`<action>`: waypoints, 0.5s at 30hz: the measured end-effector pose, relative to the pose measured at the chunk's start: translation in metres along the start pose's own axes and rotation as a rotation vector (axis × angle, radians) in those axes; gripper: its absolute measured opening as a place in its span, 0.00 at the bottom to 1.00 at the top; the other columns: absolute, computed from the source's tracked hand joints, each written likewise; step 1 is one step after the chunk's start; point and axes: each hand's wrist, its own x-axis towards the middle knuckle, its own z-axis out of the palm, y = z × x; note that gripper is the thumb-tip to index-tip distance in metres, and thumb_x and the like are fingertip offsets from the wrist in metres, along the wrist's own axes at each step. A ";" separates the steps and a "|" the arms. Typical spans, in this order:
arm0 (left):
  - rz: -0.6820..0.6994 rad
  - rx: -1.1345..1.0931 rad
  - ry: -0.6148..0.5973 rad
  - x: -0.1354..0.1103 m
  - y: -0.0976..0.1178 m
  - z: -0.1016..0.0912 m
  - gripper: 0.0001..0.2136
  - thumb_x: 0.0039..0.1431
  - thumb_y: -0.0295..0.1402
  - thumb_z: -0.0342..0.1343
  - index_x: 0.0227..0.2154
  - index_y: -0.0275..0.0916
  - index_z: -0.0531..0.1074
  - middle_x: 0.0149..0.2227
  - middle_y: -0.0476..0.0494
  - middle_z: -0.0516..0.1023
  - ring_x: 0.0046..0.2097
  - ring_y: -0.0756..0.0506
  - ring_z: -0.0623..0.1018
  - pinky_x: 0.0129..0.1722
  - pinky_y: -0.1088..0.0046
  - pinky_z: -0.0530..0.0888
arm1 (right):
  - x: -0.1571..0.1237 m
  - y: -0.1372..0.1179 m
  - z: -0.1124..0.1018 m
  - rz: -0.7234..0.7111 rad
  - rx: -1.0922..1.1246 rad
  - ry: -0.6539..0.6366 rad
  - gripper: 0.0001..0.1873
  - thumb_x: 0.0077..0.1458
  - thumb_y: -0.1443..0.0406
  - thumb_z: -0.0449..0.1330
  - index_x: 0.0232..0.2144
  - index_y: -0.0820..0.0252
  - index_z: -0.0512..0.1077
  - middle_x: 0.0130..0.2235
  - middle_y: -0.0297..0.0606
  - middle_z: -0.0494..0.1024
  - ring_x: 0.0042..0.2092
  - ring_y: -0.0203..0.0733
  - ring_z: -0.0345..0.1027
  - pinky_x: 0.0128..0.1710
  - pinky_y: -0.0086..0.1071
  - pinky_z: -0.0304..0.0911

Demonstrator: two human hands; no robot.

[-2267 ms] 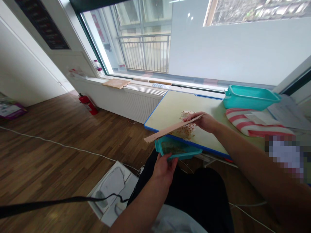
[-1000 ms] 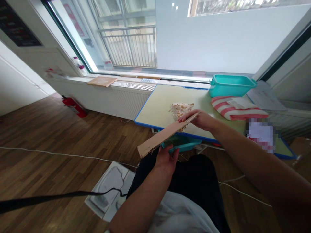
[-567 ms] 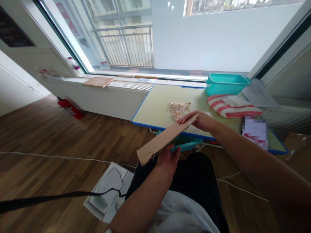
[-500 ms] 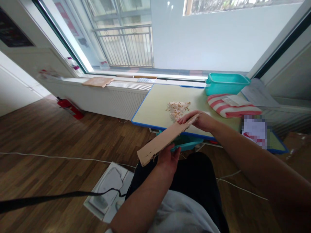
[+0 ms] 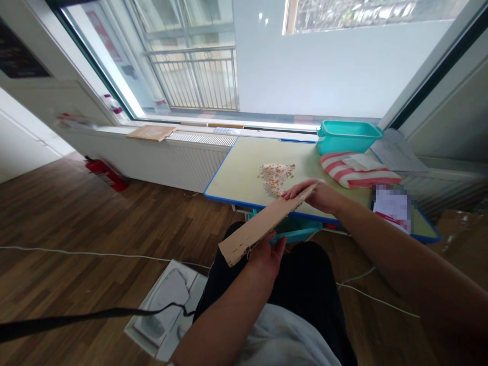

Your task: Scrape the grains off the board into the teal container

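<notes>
My right hand grips the upper end of a long, flat piece of cardboard with a ragged lower edge. Its fingers lie at the near side of a pile of small pale and orange-brown grains. Below the table's front edge is a teal tub, partly hidden behind the cardboard. My left hand is closed on the tub's near rim, its fingers partly covered by the cardboard. The pile rests on a pale yellow table with blue edging.
A second teal tub, a striped red-and-white cloth and papers occupy the table's right side. A white tray-like box lies on the floor at left. A white cable crosses the floor, and a fire extinguisher lies near the radiator.
The view has shifted slightly. The cardboard and both hands keep nearly the same pose, with the cardboard's upper end a little farther right against the pile.
</notes>
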 end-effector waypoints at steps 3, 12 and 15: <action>-0.012 -0.006 -0.009 0.000 0.001 0.000 0.15 0.47 0.15 0.55 0.34 0.42 0.67 0.38 0.47 0.74 0.36 0.47 0.77 0.31 0.73 0.77 | 0.000 0.002 0.002 0.029 0.108 0.031 0.09 0.39 0.57 0.66 0.23 0.56 0.79 0.33 0.39 0.81 0.43 0.46 0.73 0.46 0.38 0.65; -0.068 0.000 0.000 0.002 0.013 -0.002 0.20 0.51 0.16 0.53 0.45 0.42 0.63 0.35 0.45 0.73 0.28 0.49 0.77 0.23 0.77 0.76 | 0.024 0.002 -0.040 -0.059 0.441 0.370 0.16 0.28 0.75 0.63 0.25 0.54 0.76 0.38 0.31 0.80 0.45 0.43 0.71 0.48 0.35 0.67; -0.062 0.006 -0.005 0.003 0.014 -0.002 0.20 0.52 0.16 0.53 0.45 0.41 0.63 0.34 0.45 0.73 0.27 0.50 0.76 0.23 0.77 0.76 | 0.046 -0.002 -0.070 -0.216 0.384 0.520 0.15 0.29 0.74 0.62 0.25 0.54 0.74 0.39 0.31 0.80 0.46 0.43 0.71 0.46 0.36 0.68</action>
